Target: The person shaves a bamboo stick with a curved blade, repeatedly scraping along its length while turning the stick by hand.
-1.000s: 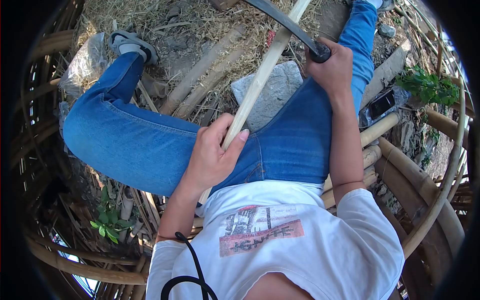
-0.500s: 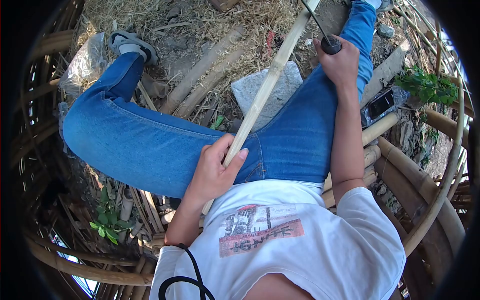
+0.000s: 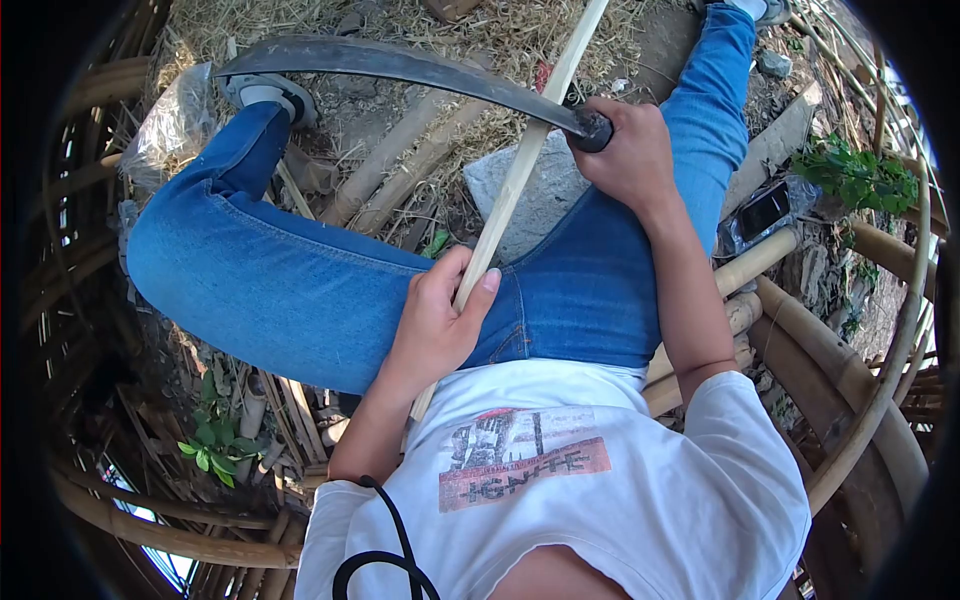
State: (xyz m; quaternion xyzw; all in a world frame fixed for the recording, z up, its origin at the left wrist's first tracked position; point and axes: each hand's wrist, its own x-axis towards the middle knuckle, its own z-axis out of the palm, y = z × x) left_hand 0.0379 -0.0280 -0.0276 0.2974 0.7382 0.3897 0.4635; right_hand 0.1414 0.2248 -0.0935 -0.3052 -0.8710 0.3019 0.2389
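A long pale bamboo strip (image 3: 513, 186) runs from beside my waist, between my legs, up past the top edge of the view. My left hand (image 3: 440, 318) is closed around its lower part, thumb lying along it. My right hand (image 3: 630, 152) grips the dark handle of a curved sickle-like knife (image 3: 400, 66). Its long grey blade reaches left across the strip, with the tip near my shoe on the left. The blade crosses over the strip just beyond the handle; whether the edge touches it I cannot tell.
A pale stone block (image 3: 545, 200) lies on the ground under the strip. Bamboo poles (image 3: 385, 170) and dry shavings (image 3: 420, 25) cover the ground ahead. A phone (image 3: 764, 211) on plastic lies to the right, near bamboo seat poles (image 3: 755, 258). Clear plastic (image 3: 175, 130) is at left.
My right hand has come down and left, toward the strip. The blade, earlier mostly out of view at the top, now lies sideways across the strip. My left hand has barely moved.
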